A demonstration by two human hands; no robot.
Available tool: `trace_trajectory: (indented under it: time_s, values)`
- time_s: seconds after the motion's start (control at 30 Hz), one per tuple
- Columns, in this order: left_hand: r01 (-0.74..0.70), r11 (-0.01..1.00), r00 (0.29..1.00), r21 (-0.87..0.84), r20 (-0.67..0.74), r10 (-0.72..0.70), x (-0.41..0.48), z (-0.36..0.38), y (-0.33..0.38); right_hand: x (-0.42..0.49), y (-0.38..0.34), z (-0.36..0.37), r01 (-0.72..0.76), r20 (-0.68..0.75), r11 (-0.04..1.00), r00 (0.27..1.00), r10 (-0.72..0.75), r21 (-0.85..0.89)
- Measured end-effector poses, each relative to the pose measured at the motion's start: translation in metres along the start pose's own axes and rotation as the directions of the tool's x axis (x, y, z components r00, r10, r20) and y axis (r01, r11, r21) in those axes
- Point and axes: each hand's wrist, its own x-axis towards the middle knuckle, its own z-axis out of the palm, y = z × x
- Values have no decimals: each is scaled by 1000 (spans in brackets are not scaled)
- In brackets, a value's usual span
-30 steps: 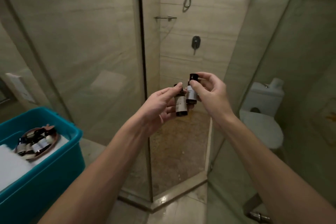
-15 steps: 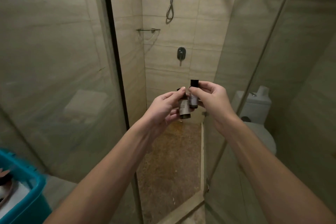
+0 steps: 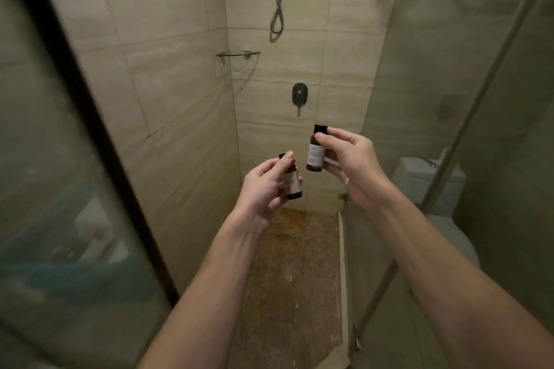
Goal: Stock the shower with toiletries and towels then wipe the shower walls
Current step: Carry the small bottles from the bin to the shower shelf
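Right hand (image 3: 351, 166) around upright bottle (image 3: 315, 156)

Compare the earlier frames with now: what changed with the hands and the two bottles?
The right hand has carried the right bottle up and to the right, away from the left bottle in the left hand. The bottles were side by side and are now apart. The camera has moved closer to the shower. Unchanged: each hand grips one bottle, nothing was let go, and neither bottle is on the corner shelf yet.
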Motion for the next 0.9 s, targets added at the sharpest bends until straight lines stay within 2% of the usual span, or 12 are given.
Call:
trace_trajectory:
  time_s: [0.17,0.4,0.47,0.57,0.7,0.9]
  values:
    - [-49,999,994,-23,-94,47,72,20,6,74,9,-8,-10,44,1000,999,10,14]
    - [-88,990,991,109,-87,98,166,22,39,194,6,-7,3,98,1000,995,-4,12]
    - [-99,986,985,133,-126,116,187,16,48,225,11,4,-37,104,999,994,35,23]
    - [-140,980,968,139,-188,165,214,2,57,265,23,28,-69,203,997,977,60,33]
    - [-137,982,955,130,-244,166,249,-19,69,304,41,59,-106,305,994,948,95,20]
    - [-132,977,934,165,-311,178,324,-58,89,381,60,97,-136,383,990,913,140,-37]
